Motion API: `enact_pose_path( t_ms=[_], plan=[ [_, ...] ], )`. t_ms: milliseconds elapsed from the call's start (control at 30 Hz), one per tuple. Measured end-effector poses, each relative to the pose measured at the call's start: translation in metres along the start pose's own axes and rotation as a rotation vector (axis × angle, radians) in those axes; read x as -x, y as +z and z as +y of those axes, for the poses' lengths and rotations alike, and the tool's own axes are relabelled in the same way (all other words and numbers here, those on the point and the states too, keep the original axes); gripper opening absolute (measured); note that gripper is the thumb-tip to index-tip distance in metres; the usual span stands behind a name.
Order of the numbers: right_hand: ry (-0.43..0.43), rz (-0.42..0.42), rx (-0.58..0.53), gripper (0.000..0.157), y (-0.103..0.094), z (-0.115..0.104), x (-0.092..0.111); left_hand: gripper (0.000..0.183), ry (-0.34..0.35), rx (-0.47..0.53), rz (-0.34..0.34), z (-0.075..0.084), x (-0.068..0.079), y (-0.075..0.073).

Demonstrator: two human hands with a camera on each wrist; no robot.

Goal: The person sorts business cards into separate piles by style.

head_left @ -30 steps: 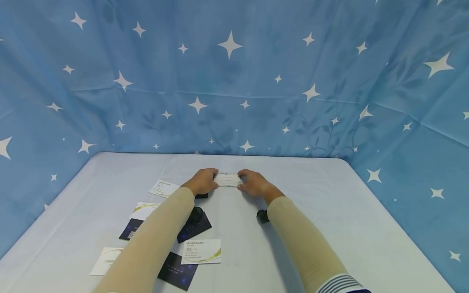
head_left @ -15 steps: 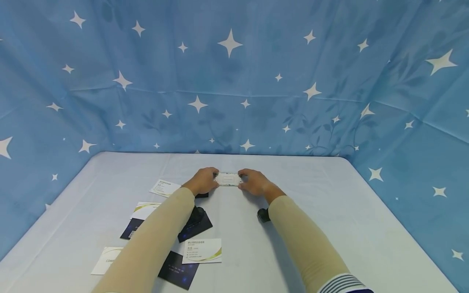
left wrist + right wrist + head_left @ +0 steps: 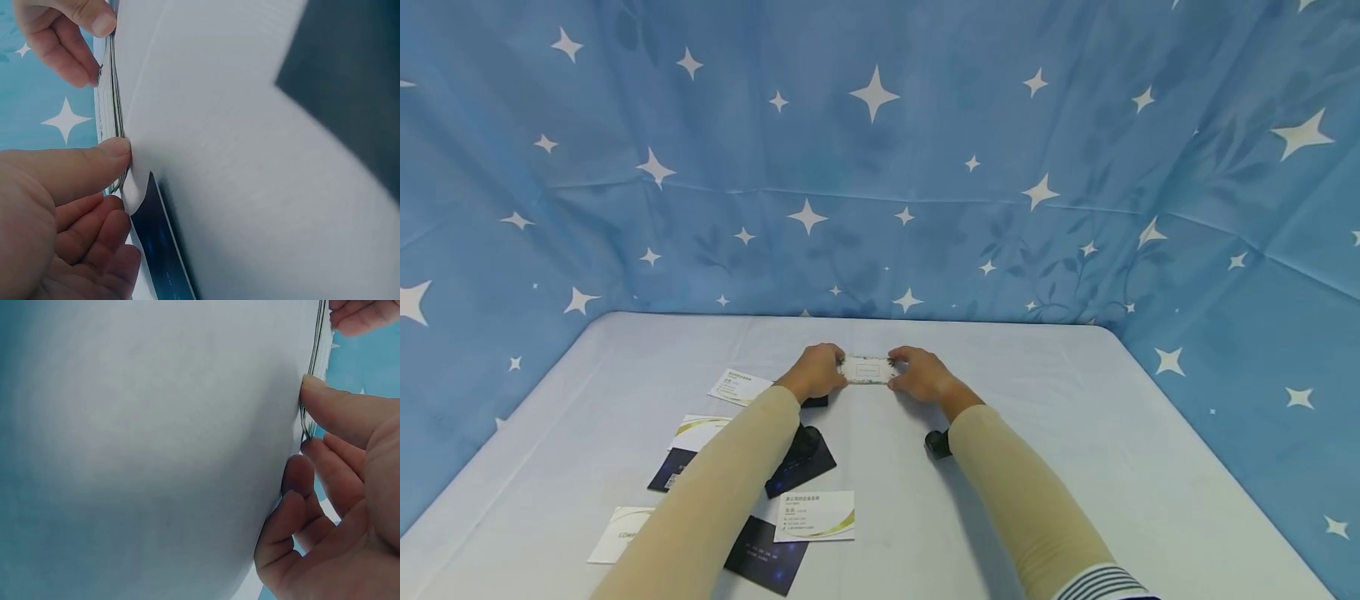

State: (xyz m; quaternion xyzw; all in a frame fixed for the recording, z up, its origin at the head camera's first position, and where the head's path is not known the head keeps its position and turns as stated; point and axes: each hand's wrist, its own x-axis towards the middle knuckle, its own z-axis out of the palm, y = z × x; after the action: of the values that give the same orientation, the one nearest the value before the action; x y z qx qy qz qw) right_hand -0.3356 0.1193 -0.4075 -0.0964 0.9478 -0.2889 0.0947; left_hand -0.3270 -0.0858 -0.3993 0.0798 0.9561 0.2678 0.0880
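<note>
At the far middle of the table, a small stack of white cards (image 3: 867,370) with a leafy border lies between my two hands. My left hand (image 3: 815,372) pinches its left end, thumb on the near edge and fingers at the far edge. The right end is pinched the same way by my right hand (image 3: 922,375). Several thin layers show along the edge of the stack in both wrist views. Just below my left hand lies a dark card (image 3: 161,244), partly hidden by that hand in the head view.
Business cards lie spread on the left half of the white table (image 3: 1045,400): a white card (image 3: 815,516) over a dark blue card (image 3: 766,557), another dark card (image 3: 801,468), and more white cards (image 3: 741,387). My left sleeve covers some. A blue star-patterned curtain (image 3: 880,167) hangs behind.
The head view shifts very slightly. Both hands stay on the ends of the card stack, and the loose cards have not moved on the table.
</note>
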Motion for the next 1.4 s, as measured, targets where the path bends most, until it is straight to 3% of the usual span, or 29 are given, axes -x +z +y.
enact_pose_path(
  t_ms=[467,667,867,1033,1200,1400],
  plan=[
    [0.017,-0.041,-0.011,0.056,0.008,0.000,0.001,0.048,-0.005,0.012,0.000,-0.008,0.007,0.004],
    [0.001,-0.034,-0.024,0.065,0.007,-0.003,0.006,0.055,0.034,-0.012,-0.021,-0.010,0.020,-0.008],
    [-0.089,-0.068,-0.037,0.067,0.001,-0.013,0.022,0.055,0.120,-0.068,-0.044,-0.021,0.056,-0.038],
    [-0.183,-0.162,0.020,0.068,0.002,-0.031,0.040,0.056,0.117,-0.099,-0.055,-0.037,0.095,-0.053],
    [-0.275,-0.267,0.102,0.070,0.014,-0.047,0.057,0.061,0.127,-0.210,-0.052,-0.051,0.125,-0.048],
    [-0.341,-0.316,0.209,0.068,0.034,-0.069,0.070,0.067,0.136,-0.285,-0.047,-0.051,0.153,-0.035]
  ],
)
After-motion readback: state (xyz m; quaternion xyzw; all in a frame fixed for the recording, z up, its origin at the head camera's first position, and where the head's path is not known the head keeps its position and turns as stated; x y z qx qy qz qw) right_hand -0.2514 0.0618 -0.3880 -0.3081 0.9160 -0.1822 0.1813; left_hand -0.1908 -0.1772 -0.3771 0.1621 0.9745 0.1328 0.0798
